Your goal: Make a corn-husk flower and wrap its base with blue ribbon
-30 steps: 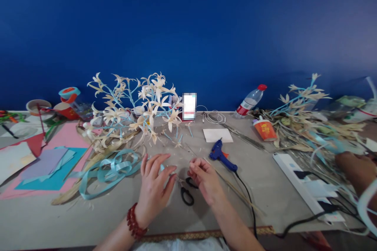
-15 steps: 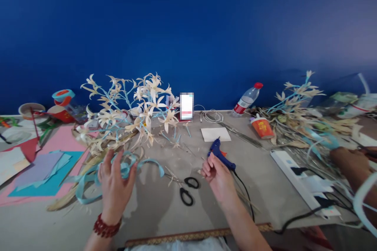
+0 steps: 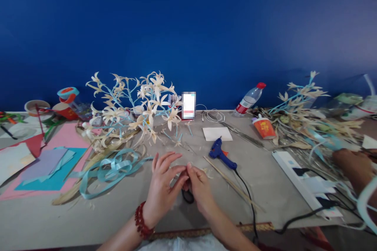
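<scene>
My left hand (image 3: 165, 182) and my right hand (image 3: 198, 186) meet at the fingertips above the table front. Thumb and forefinger of each are pinched together; whatever they hold is too small to make out. Black scissors handles (image 3: 187, 197) show partly beneath them. A light blue ribbon (image 3: 108, 170) lies in loops left of my left hand. The blue glue gun (image 3: 222, 155) rests to the right, beyond my right hand, near a thin dry strip (image 3: 232, 180). Behind my hands stand cream flowers on blue stems (image 3: 147, 102).
A white power strip (image 3: 303, 184) with black cables lies right. Another person's hand (image 3: 353, 168) is at the far right. Further back are a bottle (image 3: 249, 100), a red cup (image 3: 264, 127) and a phone (image 3: 189, 105). Coloured paper (image 3: 44, 164) lies left.
My left hand has left the ribbon and moved right to meet my right hand. My right hand has shifted slightly left and down, away from the glue gun.
</scene>
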Motion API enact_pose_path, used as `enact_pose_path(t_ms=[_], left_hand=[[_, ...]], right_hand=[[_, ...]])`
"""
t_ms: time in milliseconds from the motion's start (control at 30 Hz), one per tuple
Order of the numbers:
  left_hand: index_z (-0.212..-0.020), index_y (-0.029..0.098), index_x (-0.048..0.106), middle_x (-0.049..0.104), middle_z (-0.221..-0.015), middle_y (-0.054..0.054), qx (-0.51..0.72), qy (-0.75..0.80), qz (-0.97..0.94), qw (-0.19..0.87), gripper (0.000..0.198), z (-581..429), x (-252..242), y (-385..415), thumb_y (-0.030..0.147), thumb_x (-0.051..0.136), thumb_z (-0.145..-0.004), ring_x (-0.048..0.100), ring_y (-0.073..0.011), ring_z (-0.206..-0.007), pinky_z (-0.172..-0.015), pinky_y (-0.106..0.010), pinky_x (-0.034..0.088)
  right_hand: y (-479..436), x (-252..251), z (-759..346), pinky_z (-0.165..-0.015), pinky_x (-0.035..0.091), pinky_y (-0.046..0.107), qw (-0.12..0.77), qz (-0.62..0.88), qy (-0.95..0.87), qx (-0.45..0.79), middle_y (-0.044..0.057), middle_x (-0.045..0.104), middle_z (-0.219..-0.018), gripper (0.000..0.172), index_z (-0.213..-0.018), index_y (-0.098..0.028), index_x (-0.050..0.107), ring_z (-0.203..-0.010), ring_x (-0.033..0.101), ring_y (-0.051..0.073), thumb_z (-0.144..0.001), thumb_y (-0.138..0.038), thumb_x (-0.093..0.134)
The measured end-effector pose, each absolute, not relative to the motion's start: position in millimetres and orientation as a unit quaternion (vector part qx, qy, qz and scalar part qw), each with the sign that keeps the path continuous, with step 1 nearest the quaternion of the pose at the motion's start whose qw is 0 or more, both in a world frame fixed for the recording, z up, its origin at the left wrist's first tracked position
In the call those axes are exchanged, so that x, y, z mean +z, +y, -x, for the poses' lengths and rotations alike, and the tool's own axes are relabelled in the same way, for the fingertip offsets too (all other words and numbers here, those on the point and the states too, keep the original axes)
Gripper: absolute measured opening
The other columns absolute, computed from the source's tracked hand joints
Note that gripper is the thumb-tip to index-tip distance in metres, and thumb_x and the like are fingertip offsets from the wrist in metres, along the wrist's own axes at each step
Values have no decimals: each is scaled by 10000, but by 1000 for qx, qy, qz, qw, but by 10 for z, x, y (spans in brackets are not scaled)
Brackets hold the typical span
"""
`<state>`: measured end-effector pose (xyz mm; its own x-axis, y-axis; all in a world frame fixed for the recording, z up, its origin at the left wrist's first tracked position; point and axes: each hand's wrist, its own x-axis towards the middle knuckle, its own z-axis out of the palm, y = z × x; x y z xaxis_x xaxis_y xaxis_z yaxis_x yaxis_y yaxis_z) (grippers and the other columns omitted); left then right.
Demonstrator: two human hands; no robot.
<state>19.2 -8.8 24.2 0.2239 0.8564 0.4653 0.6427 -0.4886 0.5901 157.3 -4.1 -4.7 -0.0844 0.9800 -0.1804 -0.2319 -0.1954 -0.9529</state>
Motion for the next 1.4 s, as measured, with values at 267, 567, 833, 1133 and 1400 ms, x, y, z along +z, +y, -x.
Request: enact_pose_path(t_ms=[267,567,833,1133,1400], left_hand=[[-862,252,665,725,-969,-35,415,459,-770,157,162,-196,229,-58,156,540,-902,603,-240,-1033,-1135,-573,188],[-857,215,543,561,-605,43,529,497,-516,455,177,-127,72,27,350,487,-956,549,-139,-558,-676,-293,492],[-1020,198,603,601,-680,27,572,455,-437,525,185,4,136,25,313,630,-877,576,-132,-655,-674,-258,456],[-1102,202,532,470,-642,63,561,391,-350,640,226,-56,94,-17,285,591,-899,447,-105,-580,-629,-253,406],[-1206,198,541,523,-580,58,547,372,-388,642,324,-111,134,-51,313,591,-908,486,-118,-549,-652,-275,441]], right_hand=[[-70,1,-1572,-504,322,293,448,470,-466,601,-18,460,-403,704,-424,-231,533,-422,425,144,-867,-759,391],[16,-36,-1624,-561,414,251,480,379,-331,718,49,664,-631,696,-679,-167,707,-530,553,136,-855,-769,406],[95,-22,-1683,-689,503,302,522,350,-259,734,86,727,-826,658,-839,-177,710,-672,650,178,-796,-794,484],[95,-7,-1679,-764,521,356,530,347,-284,719,93,712,-916,586,-908,-199,706,-777,656,209,-821,-745,513],[-14,111,-1720,-783,485,300,489,425,-515,562,40,692,-967,189,-1017,-250,684,-864,634,197,-892,-385,641]])
